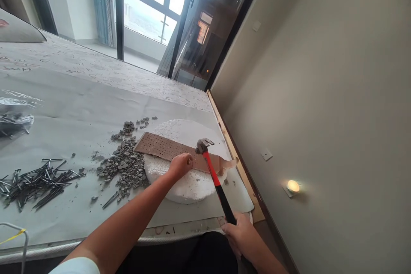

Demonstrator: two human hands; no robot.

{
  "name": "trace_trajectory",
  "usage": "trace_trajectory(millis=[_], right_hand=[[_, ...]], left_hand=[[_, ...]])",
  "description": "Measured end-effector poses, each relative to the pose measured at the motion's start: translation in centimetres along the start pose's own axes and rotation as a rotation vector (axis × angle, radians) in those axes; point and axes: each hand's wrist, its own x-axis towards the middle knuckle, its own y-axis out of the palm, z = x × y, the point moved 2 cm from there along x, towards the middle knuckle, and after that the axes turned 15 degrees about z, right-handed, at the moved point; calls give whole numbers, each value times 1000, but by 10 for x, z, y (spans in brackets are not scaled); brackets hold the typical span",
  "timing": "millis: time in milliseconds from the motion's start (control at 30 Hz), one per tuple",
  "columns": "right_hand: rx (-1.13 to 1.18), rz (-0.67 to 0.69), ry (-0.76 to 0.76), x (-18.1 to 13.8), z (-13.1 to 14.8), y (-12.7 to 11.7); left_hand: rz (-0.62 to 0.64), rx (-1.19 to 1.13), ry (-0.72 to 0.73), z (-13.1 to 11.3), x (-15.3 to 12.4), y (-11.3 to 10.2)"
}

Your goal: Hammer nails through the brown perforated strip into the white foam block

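My right hand (240,233) grips the black handle of a claw hammer (210,165) with a red neck. The hammer's metal head is raised over a brown strip dotted with rows of small holes (167,147). On that strip rests my left hand (181,165), its fingers pinched together; what is between them is too small to make out. Beneath the strip lies a round white foam-like block (183,188), rough at its edge. The strip's right end is torn and curls up.
Grey rubble (123,165) is heaped left of the block. Farther left lie a pile of long nails (45,182) and a clear plastic bag (16,122) with dark contents. A pale sheet (96,107) covers the surface. A wooden edge (237,154) and wall stand right.
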Motion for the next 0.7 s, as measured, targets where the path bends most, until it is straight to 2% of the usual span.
trace_trajectory(millis=[133, 267, 400, 500, 567, 633, 700], right_hand=[[22, -45, 28, 13, -16, 4], [59, 26, 99, 25, -30, 16], [190, 39, -47, 21, -31, 26], [270, 69, -98, 14, -38, 36], [311, 96, -111, 10, -48, 43], [356, 121, -131, 8, -59, 47], [397, 156, -156, 6, -67, 48]], left_hand=[[-71, -298, -16, 8, 1, -17], [-180, -395, 10, 9, 0, -33], [-287, -410, -15, 14, -13, -63], [-419, -320, -66, 33, -43, -94], [-446, -206, -140, 55, -72, -110], [-367, -74, -266, 82, -106, -115], [-193, 64, -383, 110, -140, -110]])
